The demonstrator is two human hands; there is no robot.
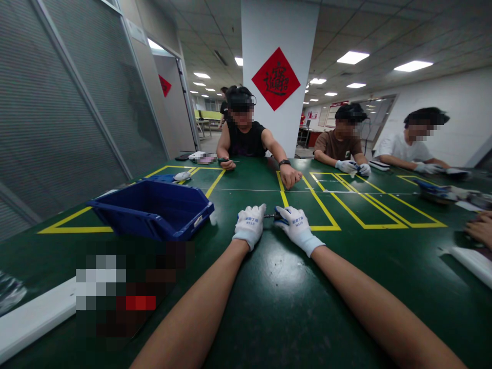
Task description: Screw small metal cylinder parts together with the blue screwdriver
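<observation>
Over the green table, both my hands wear white gloves with blue palms and printed marks on the backs. My right hand is closed around the dark end of a small screwdriver-like tool, whose short metal shaft points left. My left hand is closed too, its thumb and fingertips at the other end of that shaft. Whatever lies inside the left fingers is hidden. The tool's exact kind is too small to make out. To the left of my hands stands a deep blue plastic bin, its visible inside dark.
Yellow tape marks rectangles on the table. Across from me a person stretches an arm toward the middle. Two gloved people sit at the far right. White bars lie left and right; another person's hand shows right.
</observation>
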